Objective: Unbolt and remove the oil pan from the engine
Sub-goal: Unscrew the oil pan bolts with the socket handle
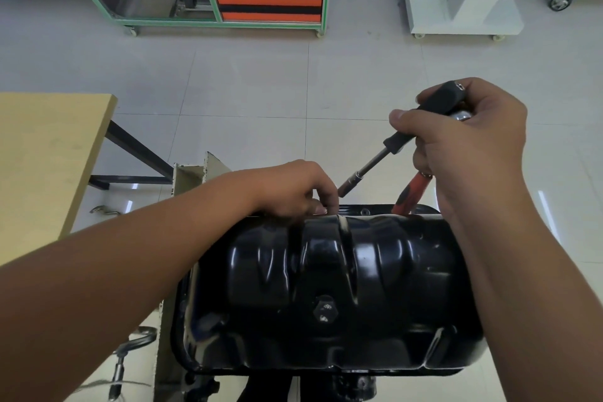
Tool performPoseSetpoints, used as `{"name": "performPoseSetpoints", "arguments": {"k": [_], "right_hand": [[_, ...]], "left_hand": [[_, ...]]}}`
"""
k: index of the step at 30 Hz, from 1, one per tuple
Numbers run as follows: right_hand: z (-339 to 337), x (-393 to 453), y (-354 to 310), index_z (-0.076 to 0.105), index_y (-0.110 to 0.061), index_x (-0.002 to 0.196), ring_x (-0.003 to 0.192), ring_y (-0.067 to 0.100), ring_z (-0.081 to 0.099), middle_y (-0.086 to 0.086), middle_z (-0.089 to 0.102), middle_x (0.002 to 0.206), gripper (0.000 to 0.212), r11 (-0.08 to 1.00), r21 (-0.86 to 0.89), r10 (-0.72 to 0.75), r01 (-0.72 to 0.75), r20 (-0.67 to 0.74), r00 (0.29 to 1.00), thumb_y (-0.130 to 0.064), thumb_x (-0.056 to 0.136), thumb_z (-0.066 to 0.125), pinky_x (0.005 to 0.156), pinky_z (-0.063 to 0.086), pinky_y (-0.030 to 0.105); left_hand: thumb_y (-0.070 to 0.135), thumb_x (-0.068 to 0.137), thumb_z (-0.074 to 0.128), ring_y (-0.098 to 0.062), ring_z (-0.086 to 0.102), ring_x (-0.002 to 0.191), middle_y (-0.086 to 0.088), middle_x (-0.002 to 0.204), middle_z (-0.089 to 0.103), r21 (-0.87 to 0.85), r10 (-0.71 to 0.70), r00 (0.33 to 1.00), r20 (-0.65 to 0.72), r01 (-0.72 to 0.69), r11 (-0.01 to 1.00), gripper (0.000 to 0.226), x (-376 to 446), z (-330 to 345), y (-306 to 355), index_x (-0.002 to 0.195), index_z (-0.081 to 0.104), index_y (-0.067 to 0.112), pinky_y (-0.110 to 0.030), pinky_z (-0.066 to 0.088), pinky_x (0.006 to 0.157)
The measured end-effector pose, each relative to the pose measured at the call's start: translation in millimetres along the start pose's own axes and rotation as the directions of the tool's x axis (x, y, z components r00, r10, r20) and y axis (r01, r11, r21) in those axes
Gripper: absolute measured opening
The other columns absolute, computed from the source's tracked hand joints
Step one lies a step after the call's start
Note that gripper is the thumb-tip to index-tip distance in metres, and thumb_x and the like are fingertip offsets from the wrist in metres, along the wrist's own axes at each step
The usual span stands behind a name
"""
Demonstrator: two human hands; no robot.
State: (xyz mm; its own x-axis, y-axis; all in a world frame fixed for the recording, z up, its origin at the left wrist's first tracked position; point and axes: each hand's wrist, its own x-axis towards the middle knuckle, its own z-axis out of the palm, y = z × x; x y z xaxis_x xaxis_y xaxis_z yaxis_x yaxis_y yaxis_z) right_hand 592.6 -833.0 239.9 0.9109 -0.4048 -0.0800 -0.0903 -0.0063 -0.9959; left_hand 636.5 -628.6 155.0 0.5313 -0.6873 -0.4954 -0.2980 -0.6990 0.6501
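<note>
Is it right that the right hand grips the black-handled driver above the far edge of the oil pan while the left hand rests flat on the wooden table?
Not quite. In the head view the left hand is not on the wooden table; its fingers are at the far rim of the oil pan. The rest holds: the right hand grips the black-handled driver above that edge.
</note>
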Motion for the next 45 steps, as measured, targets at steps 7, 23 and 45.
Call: {"name": "performPoseSetpoints", "arguments": {"k": [7, 23, 45], "right_hand": [[0, -1, -1, 0.065, -0.015, 0.076, 0.041, 0.013, 0.05, 0.0, 0.055, 0.064, 0.027, 1.0, 0.025, -0.008, 0.008, 0.007, 1.0, -0.006, 0.061, 0.087, 0.045, 0.039, 0.02], [-1, -1, -2, 0.064, -0.019, 0.071, 0.04, 0.011, 0.049, -0.003, 0.055, 0.063, 0.027, 0.999, 0.045, -0.001, 0.0, 0.013, 1.0, -0.006, 0.062, 0.086, 0.044, 0.037, 0.02], [47, -14, -18, 0.064, -0.016, 0.082, 0.043, 0.006, 0.057, -0.013, 0.059, 0.059, 0.026, 0.954, -0.265, -0.068, 0.139, 0.261, 0.963, -0.021, 0.076, 0.089, 0.05, 0.043, 0.023]], "left_hand": [[0.008, 0.094, 0.072, 0.017, 0.055, 0.066, 0.024, 0.077, 0.062, -0.014, 0.035, 0.998, -0.049, -0.036, 0.999, 0.016, 0, 1, -1, 0.093, 0.068, 0.023, -0.004, 0.039, 0.062], [0.013, 0.096, 0.071, -0.024, 0.065, 0.077, -0.004, 0.089, 0.072, 0.017, -0.014, 0.999, 0.031, 0.013, 1.0, 0.019, -4, -4, 0, 0.102, 0.079, 0.03, -0.031, 0.052, 0.077], [0.027, 0.1, 0.068, -0.025, 0.074, 0.075, -0.007, 0.081, 0.076, -0.32, -0.579, 0.762, -0.288, 0.494, 0.809, 0.017, -111, -9, -41, 0.089, 0.073, 0.015, -0.039, 0.064, 0.074]]}}
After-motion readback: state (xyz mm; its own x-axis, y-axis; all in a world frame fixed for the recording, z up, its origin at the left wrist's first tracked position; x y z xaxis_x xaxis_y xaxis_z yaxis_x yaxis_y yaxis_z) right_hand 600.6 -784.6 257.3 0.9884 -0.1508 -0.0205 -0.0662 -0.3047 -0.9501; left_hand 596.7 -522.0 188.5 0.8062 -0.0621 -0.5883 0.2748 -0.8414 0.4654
